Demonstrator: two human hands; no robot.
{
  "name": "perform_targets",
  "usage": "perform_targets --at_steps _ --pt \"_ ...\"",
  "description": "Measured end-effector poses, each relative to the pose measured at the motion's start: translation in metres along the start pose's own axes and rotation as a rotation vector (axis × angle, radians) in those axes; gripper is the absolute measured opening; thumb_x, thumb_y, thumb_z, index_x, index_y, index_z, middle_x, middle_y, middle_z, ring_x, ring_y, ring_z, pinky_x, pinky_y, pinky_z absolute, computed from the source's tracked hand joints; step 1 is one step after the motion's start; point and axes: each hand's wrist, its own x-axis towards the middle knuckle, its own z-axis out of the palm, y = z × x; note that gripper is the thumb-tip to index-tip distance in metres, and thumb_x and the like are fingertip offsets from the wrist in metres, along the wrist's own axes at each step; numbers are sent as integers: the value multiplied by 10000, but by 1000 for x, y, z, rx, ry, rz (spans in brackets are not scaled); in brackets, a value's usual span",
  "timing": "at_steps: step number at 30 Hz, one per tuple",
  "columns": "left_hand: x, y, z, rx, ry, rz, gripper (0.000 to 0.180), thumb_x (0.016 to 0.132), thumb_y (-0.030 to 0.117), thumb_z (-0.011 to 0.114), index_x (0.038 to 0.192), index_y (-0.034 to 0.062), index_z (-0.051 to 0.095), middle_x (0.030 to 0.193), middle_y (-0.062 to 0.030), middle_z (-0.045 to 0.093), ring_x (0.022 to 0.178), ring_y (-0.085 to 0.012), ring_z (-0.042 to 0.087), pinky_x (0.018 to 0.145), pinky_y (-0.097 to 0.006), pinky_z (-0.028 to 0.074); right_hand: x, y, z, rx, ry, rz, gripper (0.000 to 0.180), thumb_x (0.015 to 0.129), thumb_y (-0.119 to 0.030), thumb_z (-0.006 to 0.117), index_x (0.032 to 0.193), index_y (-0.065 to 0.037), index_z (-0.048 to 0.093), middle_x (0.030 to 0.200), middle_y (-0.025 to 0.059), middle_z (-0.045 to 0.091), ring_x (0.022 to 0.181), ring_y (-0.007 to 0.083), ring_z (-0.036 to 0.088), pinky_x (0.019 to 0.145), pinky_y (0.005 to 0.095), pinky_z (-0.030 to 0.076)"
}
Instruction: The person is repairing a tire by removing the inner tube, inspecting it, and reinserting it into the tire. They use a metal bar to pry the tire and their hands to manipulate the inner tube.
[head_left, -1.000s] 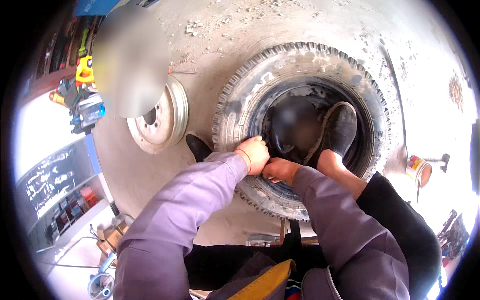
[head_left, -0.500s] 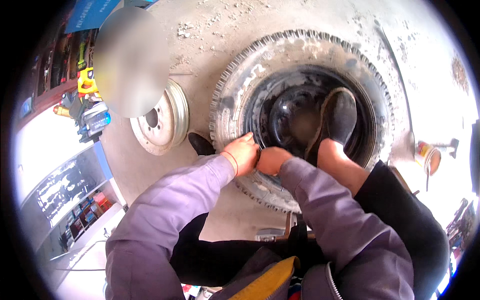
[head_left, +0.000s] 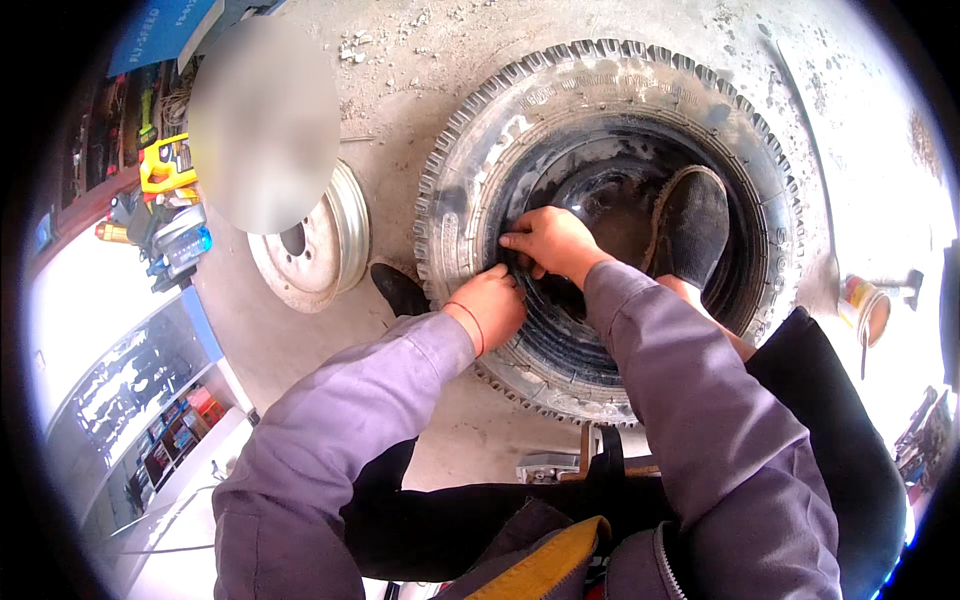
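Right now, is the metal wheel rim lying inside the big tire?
No, the metal wheel rim lies on the concrete floor to the left of the tire, apart from it.

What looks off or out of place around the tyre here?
A shoe is planted inside the tyre, pressing on the inner edge while the left hand and right hand work the near bead. The bare wheel rim lies apart on the concrete. No damage or spill shows.
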Motion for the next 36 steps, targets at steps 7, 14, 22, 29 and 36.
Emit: perform_targets --at_steps 7,14,22,29,36 --pt "2 2 -6 60 103 47 169 815 179 572 760 139 727 892 -6 677 954 -179 618 931 -325 416 22 4 8 -382 128 -7 332 871 -333 646 897 -12 724 751 157 716 603 250 703 627 361 570" --pt "2 3 -22 -10 -29 108 227 824 234 553 714 137 727 837 -38 701 872 -210 648 899 -355 424 31 -12 -2 -97 -166 215 342 881 -240 558 771 52 698 660 138 694 564 223 698 487 346 565" --pt "26 4 -1 -275 -101 -14 365 862 321 474 703 118 732 805 -94 723 789 -260 666 845 -423 447 13 -11 26 -631 181 23 334 840 -343 599 937 -66 757 966 178 720 944 335 694 844 416 546" --pt "17 19 -27 -84 -216 -81 299 770 292 561 828 62 743 933 -135 722 909 -281 659 925 -418 430 26 3 10 -293 -142 94 293 886 -199 526 855 28 708 661 121 704 659 225 715 590 377 565" --pt "1 6 -9 -93 -99 6 192 757 223 620 807 70 725 883 -108 688 949 -266 632 944 -415 420 -18 38 20 -276 -406 123 230 854 -120 545 948 -25 732 807 103 740 722 224 714 623 372 558"
